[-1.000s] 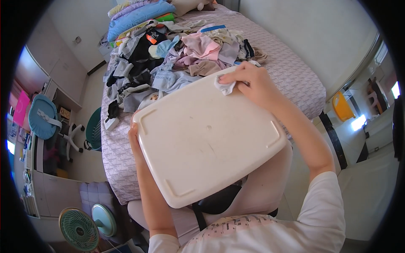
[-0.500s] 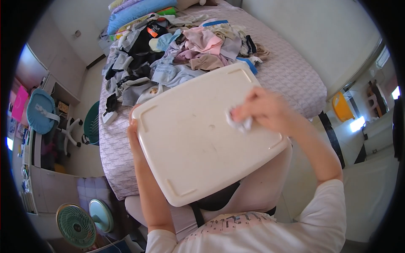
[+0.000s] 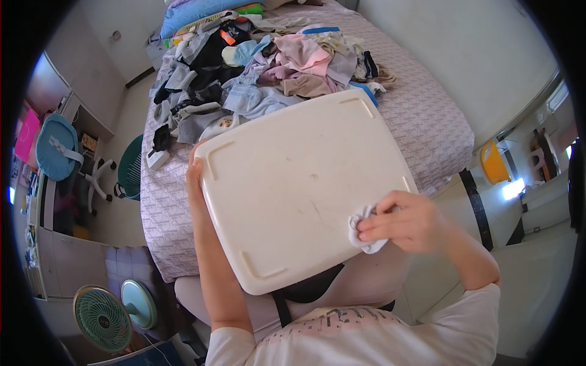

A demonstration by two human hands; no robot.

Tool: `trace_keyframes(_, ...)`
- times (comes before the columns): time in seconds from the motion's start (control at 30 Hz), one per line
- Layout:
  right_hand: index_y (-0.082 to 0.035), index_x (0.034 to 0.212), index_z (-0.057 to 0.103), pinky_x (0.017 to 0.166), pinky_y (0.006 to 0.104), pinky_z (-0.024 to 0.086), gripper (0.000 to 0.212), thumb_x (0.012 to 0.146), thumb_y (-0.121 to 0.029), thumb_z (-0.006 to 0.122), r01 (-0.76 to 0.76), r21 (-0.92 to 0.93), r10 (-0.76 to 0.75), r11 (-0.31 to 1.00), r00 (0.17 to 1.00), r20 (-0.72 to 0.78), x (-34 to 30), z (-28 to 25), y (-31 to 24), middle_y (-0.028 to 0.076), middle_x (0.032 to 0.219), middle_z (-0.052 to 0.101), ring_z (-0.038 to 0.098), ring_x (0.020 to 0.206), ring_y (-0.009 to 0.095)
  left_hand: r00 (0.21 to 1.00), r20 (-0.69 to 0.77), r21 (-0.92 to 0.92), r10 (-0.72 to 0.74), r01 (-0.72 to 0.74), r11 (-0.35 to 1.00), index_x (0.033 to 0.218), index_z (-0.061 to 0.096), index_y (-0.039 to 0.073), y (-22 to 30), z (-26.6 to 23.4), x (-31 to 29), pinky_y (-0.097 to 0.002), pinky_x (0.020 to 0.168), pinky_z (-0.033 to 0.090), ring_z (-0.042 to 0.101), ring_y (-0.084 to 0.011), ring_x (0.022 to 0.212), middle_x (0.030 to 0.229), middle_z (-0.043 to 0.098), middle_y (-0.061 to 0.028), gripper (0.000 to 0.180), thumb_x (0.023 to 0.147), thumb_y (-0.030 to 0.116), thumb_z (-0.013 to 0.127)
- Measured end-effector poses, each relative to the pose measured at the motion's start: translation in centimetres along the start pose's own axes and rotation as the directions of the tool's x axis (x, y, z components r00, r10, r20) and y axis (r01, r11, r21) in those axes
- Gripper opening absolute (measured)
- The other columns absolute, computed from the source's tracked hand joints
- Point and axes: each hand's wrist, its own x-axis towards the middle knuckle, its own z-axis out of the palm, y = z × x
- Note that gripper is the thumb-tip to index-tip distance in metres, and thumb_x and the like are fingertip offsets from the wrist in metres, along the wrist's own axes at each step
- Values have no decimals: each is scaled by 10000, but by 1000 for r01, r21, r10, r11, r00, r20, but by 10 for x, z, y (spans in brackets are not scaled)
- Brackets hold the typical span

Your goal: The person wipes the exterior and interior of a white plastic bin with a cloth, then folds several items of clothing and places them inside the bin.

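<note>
A large cream plastic storage-box lid (image 3: 274, 201), or perhaps the flat underside of a box, rests tilted over my lap. Its corners are rounded, with raised L-shaped ridges, and dark scuffs mark its middle. At the upper left edge my left hand (image 3: 195, 174) grips the rim, its thumb side showing and the other fingers hidden behind. My right hand (image 3: 408, 222) pinches a crumpled white cloth (image 3: 364, 232) against the lower right part of the surface.
Beyond the lid, a heap of mixed clothes (image 3: 256, 73) covers part of the bed (image 3: 427, 122). A green fan (image 3: 102, 318) stands at lower left. Further left are a green basket (image 3: 129, 168) and a blue-backed chair (image 3: 58, 146). A yellow object (image 3: 493, 161) is far right.
My right hand has moved the cloth down and slightly right across the surface, toward the lower right edge. My left hand keeps its grip on the rim. The view has shifted slightly.
</note>
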Motion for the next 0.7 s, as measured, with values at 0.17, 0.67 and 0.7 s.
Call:
trace_keyframes(0.17, -137, 1032, 793, 729, 306, 570, 324, 756, 20, 730, 30, 74, -31, 997, 999, 7, 32, 3, 15, 16, 924, 743, 652, 824, 204, 999, 31, -19, 28, -27, 999, 1380, 521, 75, 0, -4, -5, -344, 870, 572, 672, -212, 1038, 1189, 663, -128, 579, 965, 477, 479)
trace_keyframes(0.67, -144, 1132, 786, 818, 329, 546, 446, 777, 89, 648, -186, -9, 185, 983, 981, -66, 55, 10, 20, 24, 1116, 748, 594, 910, 220, 998, 28, -135, -54, 58, 989, 1357, 508, 65, -3, 5, -4, -391, 940, 559, 642, -263, 1126, 1249, 622, -162, 513, 965, 393, 465)
trace_keyframes(0.7, -139, 1135, 786, 824, 332, 551, 459, 773, 101, 638, -132, -3, 132, 991, 991, -27, 39, 10, 12, 5, 1170, 747, 586, 920, 214, 998, 17, -134, -57, 59, 989, 1357, 508, 65, 0, 4, -5, -391, 940, 559, 642, -263, 1126, 1249, 622, -162, 513, 965, 393, 465)
